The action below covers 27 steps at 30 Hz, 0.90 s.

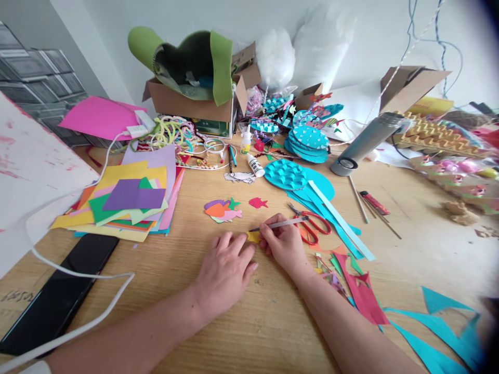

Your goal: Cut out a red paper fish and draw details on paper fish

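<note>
My right hand (284, 244) pinches a pen (286, 223) with a pale, clear barrel. The pen's dark tip is over a small yellow paper cutout (254, 237) on the table. My left hand (228, 270) rests palm down, fingers apart, its fingertips at the left edge of the cutout; whether they press on it I cannot tell. Just beyond lie a red paper fish (258, 202) and a small pile of coloured paper fish shapes (221, 210). Orange-handled scissors (312, 223) lie right of my right hand, partly behind the pen's end.
Stacked coloured paper (134, 200) and a black phone (58, 291) with a white cable (78, 272) lie left. Glue bottles (255, 165), blue paper discs (286, 175) and a metal flask (364, 143) stand or lie behind. Red and blue scraps (364, 293) lie right.
</note>
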{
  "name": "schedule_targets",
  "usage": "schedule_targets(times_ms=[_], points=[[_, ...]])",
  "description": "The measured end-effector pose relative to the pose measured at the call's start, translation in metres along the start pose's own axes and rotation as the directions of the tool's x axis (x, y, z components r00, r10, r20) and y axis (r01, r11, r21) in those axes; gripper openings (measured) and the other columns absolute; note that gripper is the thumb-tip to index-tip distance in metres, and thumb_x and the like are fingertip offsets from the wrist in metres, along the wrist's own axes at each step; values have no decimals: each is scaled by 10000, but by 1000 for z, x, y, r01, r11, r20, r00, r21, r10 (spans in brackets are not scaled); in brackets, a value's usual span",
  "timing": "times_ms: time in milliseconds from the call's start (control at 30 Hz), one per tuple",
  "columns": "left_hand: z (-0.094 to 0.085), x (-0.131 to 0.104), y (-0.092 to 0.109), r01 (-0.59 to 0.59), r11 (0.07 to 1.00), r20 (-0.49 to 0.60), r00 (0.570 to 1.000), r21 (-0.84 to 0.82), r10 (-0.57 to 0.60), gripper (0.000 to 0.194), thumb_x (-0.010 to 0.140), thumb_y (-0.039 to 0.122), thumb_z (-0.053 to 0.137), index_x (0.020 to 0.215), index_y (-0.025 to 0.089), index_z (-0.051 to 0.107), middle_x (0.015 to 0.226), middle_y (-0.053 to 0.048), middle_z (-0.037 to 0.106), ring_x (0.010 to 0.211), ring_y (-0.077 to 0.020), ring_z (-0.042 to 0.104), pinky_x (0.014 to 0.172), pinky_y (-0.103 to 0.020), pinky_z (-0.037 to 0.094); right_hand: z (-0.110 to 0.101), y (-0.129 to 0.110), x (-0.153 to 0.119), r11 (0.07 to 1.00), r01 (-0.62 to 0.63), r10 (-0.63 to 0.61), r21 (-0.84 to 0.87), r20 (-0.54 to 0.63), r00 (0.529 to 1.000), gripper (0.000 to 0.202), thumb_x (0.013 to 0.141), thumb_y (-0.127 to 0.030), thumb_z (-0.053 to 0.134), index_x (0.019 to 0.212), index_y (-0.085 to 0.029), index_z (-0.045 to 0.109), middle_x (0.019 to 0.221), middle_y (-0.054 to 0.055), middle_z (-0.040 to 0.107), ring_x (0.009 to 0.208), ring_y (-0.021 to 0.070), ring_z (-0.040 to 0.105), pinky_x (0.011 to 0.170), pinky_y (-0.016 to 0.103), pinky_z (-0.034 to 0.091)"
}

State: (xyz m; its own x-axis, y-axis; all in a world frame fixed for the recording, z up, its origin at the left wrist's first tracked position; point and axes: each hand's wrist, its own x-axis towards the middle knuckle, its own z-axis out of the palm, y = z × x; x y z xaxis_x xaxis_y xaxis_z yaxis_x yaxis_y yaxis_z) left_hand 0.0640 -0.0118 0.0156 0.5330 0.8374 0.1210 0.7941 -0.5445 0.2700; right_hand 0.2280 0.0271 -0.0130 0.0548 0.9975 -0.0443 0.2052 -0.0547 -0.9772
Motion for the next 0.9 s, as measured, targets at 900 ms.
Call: schedule_targets(times_ms=[900], points=[[1, 0, 0, 0, 1000, 0, 1000, -4, 0, 235, 920, 299, 505, 1132, 227, 575, 1148, -53, 568, 1016, -265, 457, 862, -459, 430, 0, -1, 0, 999, 13, -14, -38, -9, 1000, 168, 849, -319, 581, 768, -202, 492, 461, -40, 549, 353, 104, 480, 352, 180, 334]])
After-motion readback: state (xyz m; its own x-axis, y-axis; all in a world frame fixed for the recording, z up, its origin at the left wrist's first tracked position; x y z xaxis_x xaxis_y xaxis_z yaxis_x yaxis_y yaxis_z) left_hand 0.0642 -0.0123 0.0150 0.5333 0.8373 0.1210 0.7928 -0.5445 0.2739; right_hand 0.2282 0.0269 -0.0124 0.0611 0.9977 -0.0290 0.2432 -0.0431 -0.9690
